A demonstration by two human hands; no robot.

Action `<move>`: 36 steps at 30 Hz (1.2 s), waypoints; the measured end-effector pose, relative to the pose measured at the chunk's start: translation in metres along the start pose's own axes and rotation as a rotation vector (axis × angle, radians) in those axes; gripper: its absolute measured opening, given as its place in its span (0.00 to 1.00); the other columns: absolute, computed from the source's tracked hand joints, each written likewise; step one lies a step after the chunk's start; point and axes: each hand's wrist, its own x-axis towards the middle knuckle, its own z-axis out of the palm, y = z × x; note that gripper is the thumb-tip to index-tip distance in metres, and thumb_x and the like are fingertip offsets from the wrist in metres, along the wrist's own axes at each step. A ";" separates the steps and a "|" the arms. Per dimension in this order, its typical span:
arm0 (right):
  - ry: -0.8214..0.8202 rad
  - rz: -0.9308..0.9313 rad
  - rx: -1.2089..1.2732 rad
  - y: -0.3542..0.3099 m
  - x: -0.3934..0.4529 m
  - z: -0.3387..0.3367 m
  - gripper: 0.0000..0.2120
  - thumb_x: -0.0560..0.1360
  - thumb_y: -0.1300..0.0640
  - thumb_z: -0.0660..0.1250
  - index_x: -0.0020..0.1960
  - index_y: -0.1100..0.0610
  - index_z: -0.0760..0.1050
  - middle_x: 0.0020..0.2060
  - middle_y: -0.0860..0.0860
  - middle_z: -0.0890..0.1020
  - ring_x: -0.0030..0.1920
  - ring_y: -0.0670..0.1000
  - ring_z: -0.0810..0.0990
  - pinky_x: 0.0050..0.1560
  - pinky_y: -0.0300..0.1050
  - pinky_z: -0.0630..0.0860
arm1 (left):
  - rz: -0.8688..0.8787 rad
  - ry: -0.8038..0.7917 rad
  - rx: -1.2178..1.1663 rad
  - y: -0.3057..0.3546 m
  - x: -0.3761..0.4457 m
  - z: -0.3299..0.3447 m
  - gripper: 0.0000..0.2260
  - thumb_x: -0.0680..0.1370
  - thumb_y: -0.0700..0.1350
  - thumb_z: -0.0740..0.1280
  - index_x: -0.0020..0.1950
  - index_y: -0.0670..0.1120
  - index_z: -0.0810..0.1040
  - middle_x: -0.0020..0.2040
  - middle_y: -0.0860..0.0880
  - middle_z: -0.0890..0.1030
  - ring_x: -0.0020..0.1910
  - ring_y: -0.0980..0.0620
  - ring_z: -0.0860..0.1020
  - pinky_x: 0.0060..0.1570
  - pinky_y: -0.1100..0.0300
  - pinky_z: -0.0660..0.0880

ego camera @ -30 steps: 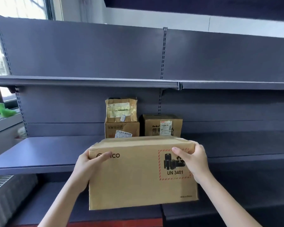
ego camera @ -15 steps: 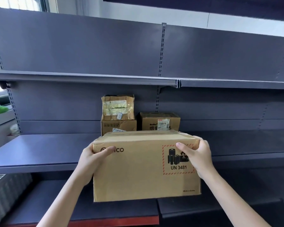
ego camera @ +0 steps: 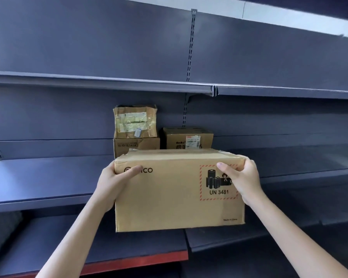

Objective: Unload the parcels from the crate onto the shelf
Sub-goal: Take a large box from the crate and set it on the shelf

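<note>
Left hand (ego camera: 114,182), right hand (ego camera: 242,180) grip carton (ego camera: 175,195) ends (fingers hidden behind); left thumb covers logo.

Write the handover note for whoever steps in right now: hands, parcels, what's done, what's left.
Left hand: grips the big box at its left end, thumb across the front.
Right hand: grips its right end, thumb over the UN 3481 label.
The big box is held in the air, upright, in front of the middle shelf, not yet set down.
Done: three parcels sit at the back of that shelf: a crumpled parcel stacked on a small box, and another box to their right.
Left: place the big box on the shelf. The crate is out of view, so what remains in it cannot be told.
</note>
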 end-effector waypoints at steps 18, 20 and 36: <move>0.164 0.016 -0.009 0.038 0.007 -0.094 0.31 0.61 0.48 0.77 0.60 0.56 0.71 0.57 0.57 0.76 0.55 0.54 0.77 0.54 0.57 0.77 | 0.026 -0.095 0.033 -0.003 0.001 0.103 0.14 0.61 0.53 0.79 0.43 0.55 0.81 0.43 0.51 0.85 0.44 0.49 0.84 0.44 0.51 0.80; 0.156 0.002 -0.008 0.043 0.014 -0.115 0.31 0.62 0.48 0.77 0.60 0.56 0.71 0.57 0.57 0.75 0.55 0.54 0.77 0.54 0.56 0.77 | 0.033 -0.079 0.021 -0.003 -0.007 0.126 0.18 0.56 0.57 0.78 0.43 0.56 0.81 0.44 0.51 0.85 0.43 0.50 0.84 0.43 0.52 0.79; 0.012 -0.050 0.006 0.093 0.051 -0.244 0.31 0.63 0.49 0.77 0.61 0.57 0.71 0.57 0.58 0.75 0.55 0.55 0.77 0.52 0.56 0.78 | 0.050 0.056 -0.003 -0.020 -0.078 0.260 0.20 0.59 0.52 0.77 0.50 0.56 0.80 0.45 0.50 0.86 0.44 0.49 0.84 0.40 0.55 0.80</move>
